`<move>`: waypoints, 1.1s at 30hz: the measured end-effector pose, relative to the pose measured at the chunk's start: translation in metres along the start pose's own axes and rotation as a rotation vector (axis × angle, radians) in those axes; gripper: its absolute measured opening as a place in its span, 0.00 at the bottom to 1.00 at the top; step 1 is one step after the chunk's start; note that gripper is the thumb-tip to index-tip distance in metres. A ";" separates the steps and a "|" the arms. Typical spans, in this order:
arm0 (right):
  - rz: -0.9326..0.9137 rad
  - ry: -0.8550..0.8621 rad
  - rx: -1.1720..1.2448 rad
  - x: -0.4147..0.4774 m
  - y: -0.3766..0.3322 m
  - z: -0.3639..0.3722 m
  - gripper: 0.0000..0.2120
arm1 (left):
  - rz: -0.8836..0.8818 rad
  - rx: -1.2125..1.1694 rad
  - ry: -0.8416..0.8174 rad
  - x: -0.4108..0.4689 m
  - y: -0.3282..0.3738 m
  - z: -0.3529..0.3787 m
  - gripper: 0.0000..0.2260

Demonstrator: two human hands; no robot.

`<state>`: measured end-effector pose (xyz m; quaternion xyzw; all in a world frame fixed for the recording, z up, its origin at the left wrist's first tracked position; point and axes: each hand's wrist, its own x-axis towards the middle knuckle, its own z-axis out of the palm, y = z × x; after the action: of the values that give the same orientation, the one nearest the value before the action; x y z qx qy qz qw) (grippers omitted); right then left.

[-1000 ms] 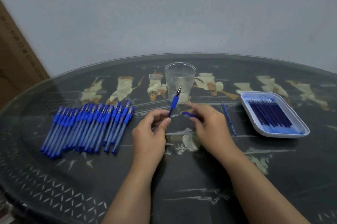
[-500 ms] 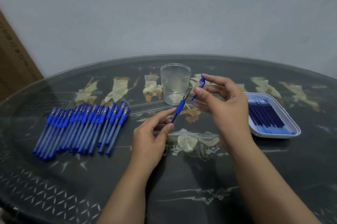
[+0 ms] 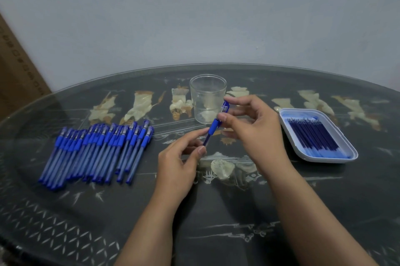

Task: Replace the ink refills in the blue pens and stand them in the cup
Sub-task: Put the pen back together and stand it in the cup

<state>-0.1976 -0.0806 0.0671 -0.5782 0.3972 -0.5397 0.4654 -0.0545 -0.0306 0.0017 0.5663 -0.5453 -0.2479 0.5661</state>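
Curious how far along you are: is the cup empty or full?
Empty: the clear cup stands upright, nothing visible inside it.

No readable text, brand or number anywhere. Only a row of small dark printed marks on the cardboard box (image 3: 21, 66), well left of the cup (image 3: 207, 99) and farther back, too blurred and too slanted to make out.

Forearms angle in from the bottom, hands close together. Left hand (image 3: 179, 164) pinches the pen (image 3: 213, 127) low down, right hand (image 3: 253, 129) pinches its top.
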 end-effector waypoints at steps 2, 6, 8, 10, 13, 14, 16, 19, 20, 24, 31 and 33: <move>-0.026 0.007 -0.035 0.000 0.003 0.004 0.13 | -0.012 -0.008 0.005 0.000 0.000 -0.001 0.24; -0.087 0.029 -0.140 0.001 0.007 0.007 0.12 | -0.019 -0.021 0.029 -0.001 0.001 -0.001 0.25; -0.088 0.028 -0.142 0.001 0.006 0.006 0.11 | -0.022 -0.017 0.030 -0.002 0.001 0.000 0.24; -0.087 0.019 -0.128 0.001 0.005 0.005 0.11 | -0.028 -0.025 0.030 -0.002 0.000 0.000 0.23; -0.100 0.008 -0.153 0.000 0.005 0.006 0.12 | -0.027 -0.047 0.039 -0.002 0.001 -0.001 0.25; -0.102 0.007 -0.155 0.000 0.005 0.006 0.11 | -0.026 -0.056 0.045 -0.002 0.002 -0.001 0.25; -0.101 0.011 -0.147 0.000 0.008 0.006 0.10 | -0.025 -0.064 0.050 -0.002 0.002 -0.001 0.25; -0.120 0.015 -0.173 0.000 0.010 0.008 0.12 | -0.024 -0.054 0.043 0.000 0.000 0.001 0.26; -0.139 0.015 -0.195 0.000 0.010 0.009 0.14 | -0.019 -0.050 0.043 0.000 -0.001 0.001 0.26; -0.185 0.054 -0.196 0.010 -0.002 0.011 0.15 | 0.037 0.046 0.083 0.004 0.001 -0.005 0.13; -0.301 0.406 0.009 0.050 -0.042 -0.006 0.13 | -0.053 0.697 -0.086 0.005 -0.003 -0.022 0.21; -0.338 0.457 0.012 0.060 -0.042 -0.004 0.13 | -0.069 0.810 -0.172 0.004 -0.007 -0.018 0.22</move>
<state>-0.1972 -0.1281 0.1231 -0.4969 0.3867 -0.7283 0.2705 -0.0349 -0.0293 0.0011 0.7384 -0.6247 -0.0786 0.2415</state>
